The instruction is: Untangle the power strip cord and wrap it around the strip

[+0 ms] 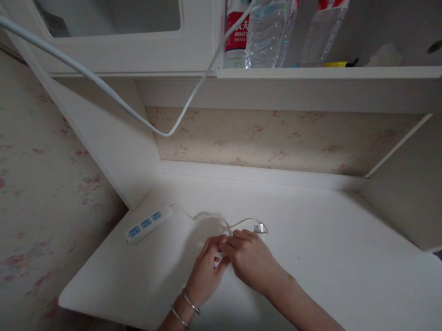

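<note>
My left hand (206, 270), with two silver bangles at the wrist, and my right hand (248, 258) meet over the desk with their fingertips together. Both are closed on a white power cord (211, 215), whose gripped part is mostly hidden by my fingers. From my hands the cord runs left to a white power strip (146, 224) with blue sockets, lying flat on the desk. Another stretch loops to the right, round to a plug (260, 228) with metal prongs just beyond my right knuckles.
The white desk (333, 258) has side panels and a low back ledge. Above it, a shelf (331, 75) holds several plastic bottles (267, 29) beside a glass-fronted cabinet (126, 52). A thick white cable (167, 133) hangs across the upper view. Flowered wallpaper (24, 220) covers the left wall.
</note>
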The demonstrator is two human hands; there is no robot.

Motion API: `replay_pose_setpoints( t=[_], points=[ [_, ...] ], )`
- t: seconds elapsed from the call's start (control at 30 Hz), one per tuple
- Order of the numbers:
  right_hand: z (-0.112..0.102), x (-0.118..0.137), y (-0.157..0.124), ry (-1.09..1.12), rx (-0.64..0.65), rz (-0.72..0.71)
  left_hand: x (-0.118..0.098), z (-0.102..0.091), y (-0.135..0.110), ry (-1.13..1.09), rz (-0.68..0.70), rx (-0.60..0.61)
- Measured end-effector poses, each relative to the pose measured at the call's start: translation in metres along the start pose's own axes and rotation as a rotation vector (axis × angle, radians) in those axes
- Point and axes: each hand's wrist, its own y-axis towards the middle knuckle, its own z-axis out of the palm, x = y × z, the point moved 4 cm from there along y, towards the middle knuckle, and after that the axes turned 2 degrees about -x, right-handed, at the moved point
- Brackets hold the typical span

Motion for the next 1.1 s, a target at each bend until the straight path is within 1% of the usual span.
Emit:
replay_pose_setpoints(
  t=[0.07,0.13,0.27,0.33,0.43,0.53,0.6,0.67,0.73,0.77,0.87,0.93,1.0,1.1],
  points=[
    [0.003,0.01,0.003,-0.029,-0.02,-0.089,-0.001,0.003,0.003,0.111,0.075,-0.039],
    [0.006,0.014,0.005,-0.048,-0.041,-0.128,0.005,0.005,0.005,0.195,0.087,-0.105],
    [0.012,0.005,0.004,-0.043,-0.146,-0.137,0.017,0.006,0.004,0.22,0.031,-0.225],
    [0.015,-0.004,0.0,-0.031,-0.216,-0.133,0.015,0.005,0.005,0.199,-0.02,-0.236],
    [0.021,-0.023,-0.007,0.011,-0.29,-0.052,0.007,0.005,0.007,0.09,-0.085,-0.18],
    [0.029,-0.045,-0.015,0.101,-0.279,0.093,0.002,0.007,0.009,-0.042,-0.11,-0.105],
    [0.033,-0.055,-0.021,0.16,-0.23,0.168,0.008,0.006,0.009,-0.129,-0.14,-0.093],
    [0.032,-0.061,-0.027,0.214,-0.186,0.22,0.022,0.004,0.009,-0.169,-0.167,-0.13],
    [0.027,-0.063,-0.031,0.267,-0.161,0.259,0.039,0.001,0.008,-0.126,-0.181,-0.168],
    [0.024,-0.063,-0.033,0.292,-0.148,0.276,0.046,0.002,0.008,-0.1,-0.192,-0.138],
    [0.014,-0.062,-0.038,0.362,-0.121,0.316,0.061,0.01,0.007,-0.11,-0.219,0.046],
    [0.008,-0.06,-0.042,0.397,-0.119,0.347,0.063,0.016,0.007,-0.133,-0.226,0.112],
    [0.003,-0.057,-0.047,0.406,-0.125,0.361,0.061,0.017,0.006,-0.135,-0.222,0.091],
    [-0.004,-0.049,-0.055,0.386,-0.124,0.321,0.059,0.019,0.004,-0.162,-0.215,0.053]
  ],
)
